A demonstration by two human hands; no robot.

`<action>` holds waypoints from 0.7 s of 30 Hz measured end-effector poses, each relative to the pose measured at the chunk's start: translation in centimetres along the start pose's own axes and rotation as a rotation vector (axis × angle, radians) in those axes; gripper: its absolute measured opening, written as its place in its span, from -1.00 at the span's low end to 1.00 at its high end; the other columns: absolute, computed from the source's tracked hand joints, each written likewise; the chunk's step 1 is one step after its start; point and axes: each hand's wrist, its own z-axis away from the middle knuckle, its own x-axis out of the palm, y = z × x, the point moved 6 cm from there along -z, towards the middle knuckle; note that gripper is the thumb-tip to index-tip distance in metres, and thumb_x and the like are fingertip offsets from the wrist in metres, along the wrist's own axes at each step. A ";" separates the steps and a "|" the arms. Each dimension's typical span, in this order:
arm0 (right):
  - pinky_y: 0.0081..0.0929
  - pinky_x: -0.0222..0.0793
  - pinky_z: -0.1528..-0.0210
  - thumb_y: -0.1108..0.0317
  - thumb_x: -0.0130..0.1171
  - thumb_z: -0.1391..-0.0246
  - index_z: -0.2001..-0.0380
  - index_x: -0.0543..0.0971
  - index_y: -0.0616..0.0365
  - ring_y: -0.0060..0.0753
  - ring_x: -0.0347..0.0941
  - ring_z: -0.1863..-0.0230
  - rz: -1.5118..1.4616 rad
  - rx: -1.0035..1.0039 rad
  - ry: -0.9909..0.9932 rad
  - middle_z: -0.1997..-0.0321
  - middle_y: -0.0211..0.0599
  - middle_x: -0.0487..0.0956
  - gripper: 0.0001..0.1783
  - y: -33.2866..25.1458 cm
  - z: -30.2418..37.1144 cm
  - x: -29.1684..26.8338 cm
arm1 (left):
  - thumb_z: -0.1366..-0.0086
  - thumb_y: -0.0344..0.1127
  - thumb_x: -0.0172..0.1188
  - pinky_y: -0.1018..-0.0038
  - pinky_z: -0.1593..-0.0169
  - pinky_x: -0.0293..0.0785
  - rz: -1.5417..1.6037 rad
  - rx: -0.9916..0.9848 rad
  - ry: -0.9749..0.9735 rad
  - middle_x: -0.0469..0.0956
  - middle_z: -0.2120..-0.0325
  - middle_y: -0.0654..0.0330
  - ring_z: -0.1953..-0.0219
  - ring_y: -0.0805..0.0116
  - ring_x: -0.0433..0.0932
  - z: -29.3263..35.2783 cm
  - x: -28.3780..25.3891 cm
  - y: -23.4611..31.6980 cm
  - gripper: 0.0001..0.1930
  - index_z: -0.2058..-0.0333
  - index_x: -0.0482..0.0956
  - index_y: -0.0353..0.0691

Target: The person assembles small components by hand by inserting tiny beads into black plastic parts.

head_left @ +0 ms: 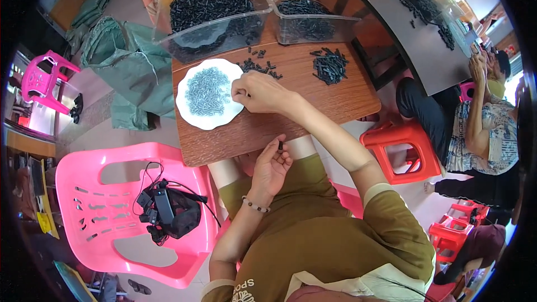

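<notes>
My left hand (271, 169) is raised by the table's near edge, palm up. A small black tube-shaped piece (281, 145) is held between its thumb and fingers. My right hand (258, 93) reaches over the rim of a white scalloped plate (184, 113), its fingertips pinched together; anything between them is hidden. Many small shiny, clear or silvery pieces (207, 90) lie heaped in the plate. Loose black pieces (262, 68) are scattered just beyond my right hand. Farther right, a pile of similar black pieces (330, 67) sits on the brown table (313, 109).
Two clear bins, a large one (224, 39) and a smaller one (313, 28), hold black pieces at the back. A pink chair (84, 190) carrying cables stands left, beside green sacks (128, 67). Right are a red stool (403, 151) and another person (481, 128) at a dark table (430, 67).
</notes>
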 end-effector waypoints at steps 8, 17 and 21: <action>-0.15 0.32 0.21 0.38 0.19 0.19 0.59 0.63 0.09 -0.02 0.48 0.27 0.194 0.015 -0.136 0.48 -0.15 0.58 -0.93 0.6 -2.0 3.3 | -0.31 -0.26 0.12 0.61 0.28 0.43 -0.021 0.000 0.003 0.46 0.43 0.32 0.42 0.55 0.41 0.5 -0.3 0.2 -0.74 0.08 0.47 -0.24; -0.16 0.32 0.21 0.38 0.16 0.15 0.57 0.62 0.18 0.00 0.48 0.23 0.330 -0.002 -0.118 0.46 -0.08 0.59 -0.89 0.9 -2.4 4.4 | -0.33 -0.26 0.09 0.62 0.29 0.44 -0.015 0.011 -0.010 0.48 0.43 0.31 0.42 0.56 0.42 0.5 -0.4 0.5 -0.75 0.10 0.48 -0.24; -0.36 0.36 0.25 0.35 0.20 0.10 0.53 0.61 0.23 -0.22 0.52 0.30 -0.032 0.133 -0.121 0.44 -0.10 0.59 -0.85 0.3 -1.6 1.6 | -0.33 -0.25 0.10 0.62 0.28 0.46 0.001 0.091 -0.022 0.52 0.38 0.30 0.40 0.57 0.45 1.1 0.5 2.2 -0.74 0.07 0.47 -0.23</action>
